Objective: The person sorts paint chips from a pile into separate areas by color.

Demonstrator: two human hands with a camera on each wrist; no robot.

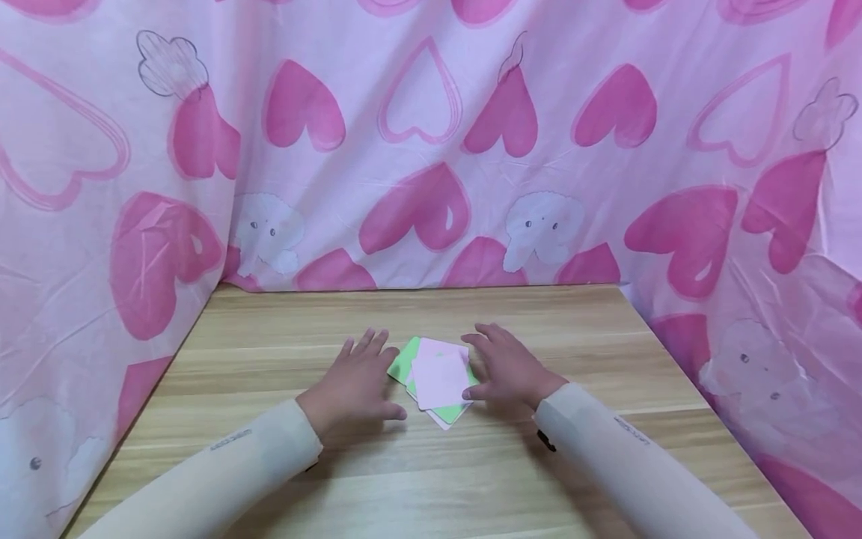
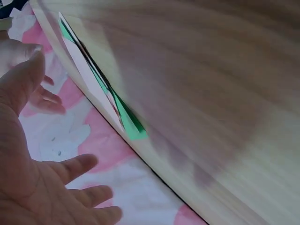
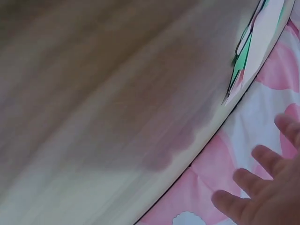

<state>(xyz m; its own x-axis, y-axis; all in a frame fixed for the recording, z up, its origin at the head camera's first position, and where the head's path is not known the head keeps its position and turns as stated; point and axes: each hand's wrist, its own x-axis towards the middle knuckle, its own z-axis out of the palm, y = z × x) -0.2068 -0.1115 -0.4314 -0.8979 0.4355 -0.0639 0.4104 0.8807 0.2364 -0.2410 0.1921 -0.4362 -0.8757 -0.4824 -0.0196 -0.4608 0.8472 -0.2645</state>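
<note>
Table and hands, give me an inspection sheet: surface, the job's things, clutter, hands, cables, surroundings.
Surface: wooden table, light grain.
Job's things: loose pile of pink and green cards, fanned unevenly, lying flat at the table's middle.
Clutter: nothing seen.
Hands: left hand open, palm down, beside the pile's left edge; right hand open, palm down, at its right edge. Contact with the cards cannot be told.
Cables: nothing seen.
Surroundings: pink heart-print cloth hung behind and on both sides; cream sleeves on both arms.

Cards (image 1: 439, 380) on table (image 1: 471, 479) (between hands).
</note>
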